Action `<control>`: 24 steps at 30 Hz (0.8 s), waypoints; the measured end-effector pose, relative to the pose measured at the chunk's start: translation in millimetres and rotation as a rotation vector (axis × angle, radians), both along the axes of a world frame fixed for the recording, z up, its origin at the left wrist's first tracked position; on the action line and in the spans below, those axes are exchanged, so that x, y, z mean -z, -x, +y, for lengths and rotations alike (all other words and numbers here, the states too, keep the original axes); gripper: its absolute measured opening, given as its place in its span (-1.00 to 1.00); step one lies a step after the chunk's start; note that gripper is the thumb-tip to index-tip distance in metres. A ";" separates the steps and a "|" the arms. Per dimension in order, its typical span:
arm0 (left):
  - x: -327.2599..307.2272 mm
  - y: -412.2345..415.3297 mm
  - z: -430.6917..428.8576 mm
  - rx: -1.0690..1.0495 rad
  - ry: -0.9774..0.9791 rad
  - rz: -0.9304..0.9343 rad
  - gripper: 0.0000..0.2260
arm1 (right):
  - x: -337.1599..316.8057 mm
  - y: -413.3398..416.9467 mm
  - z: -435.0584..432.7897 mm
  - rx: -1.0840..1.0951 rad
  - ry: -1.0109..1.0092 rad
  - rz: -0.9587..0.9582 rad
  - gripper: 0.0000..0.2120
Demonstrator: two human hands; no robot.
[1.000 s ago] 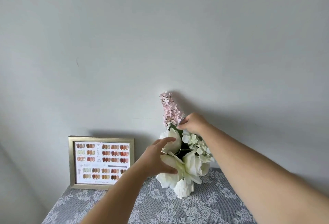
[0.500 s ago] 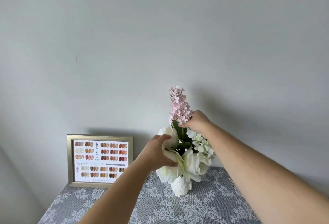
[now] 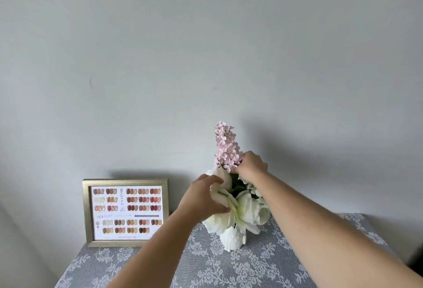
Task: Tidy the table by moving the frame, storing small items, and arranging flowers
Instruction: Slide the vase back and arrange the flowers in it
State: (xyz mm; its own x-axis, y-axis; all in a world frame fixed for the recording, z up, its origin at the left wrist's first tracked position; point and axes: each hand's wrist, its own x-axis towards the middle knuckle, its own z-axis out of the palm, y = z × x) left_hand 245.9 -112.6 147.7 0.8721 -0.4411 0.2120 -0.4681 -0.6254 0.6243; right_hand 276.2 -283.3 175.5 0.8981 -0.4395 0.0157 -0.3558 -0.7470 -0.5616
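A white vase (image 3: 232, 239) stands on the table (image 3: 206, 265) near the wall, filled with large white flowers (image 3: 249, 212). A tall pink flower spike (image 3: 226, 148) rises upright from the bunch. My right hand (image 3: 250, 166) is closed around the stem just under the pink blossoms. My left hand (image 3: 203, 196) grips a white bloom on the left side of the bunch. A gold picture frame (image 3: 125, 212) with rows of colour swatches leans against the wall, left of the vase.
The table wears a grey lace cloth with a white floral pattern. A plain pale wall (image 3: 206, 59) stands directly behind the frame and vase. The table's left edge runs down at lower left, and its right edge falls away at far right.
The pink flower spike has swung from leaning left to standing upright, with my right hand moving right with it. My left hand stayed on the white bloom.
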 end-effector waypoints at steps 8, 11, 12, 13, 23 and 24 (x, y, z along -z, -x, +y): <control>3.0 -1.9 5.4 0.007 -0.042 -0.016 -0.21 | -16.0 -16.0 1.8 -0.024 -0.035 -0.038 -0.62; 3.2 -4.2 5.1 0.001 -0.066 0.044 -0.05 | -22.3 -20.1 -4.0 -0.046 -0.048 -0.058 -0.64; 3.2 -4.4 4.5 0.004 -0.082 0.038 -0.08 | -21.7 -21.2 -5.1 -0.047 -0.051 -0.060 -0.63; 3.3 -4.6 3.9 0.007 -0.096 0.024 -0.13 | -19.7 -22.3 -5.5 -0.048 -0.057 -0.057 -0.63; 5.0 -6.3 1.0 -0.002 -0.136 -0.047 -0.49 | -1.1 -29.6 -0.9 -0.101 -0.039 -0.019 -0.66; 5.2 -5.8 0.6 -0.003 -0.143 -0.062 -0.52 | 0.7 -30.1 -0.3 -0.106 -0.032 -0.026 -0.72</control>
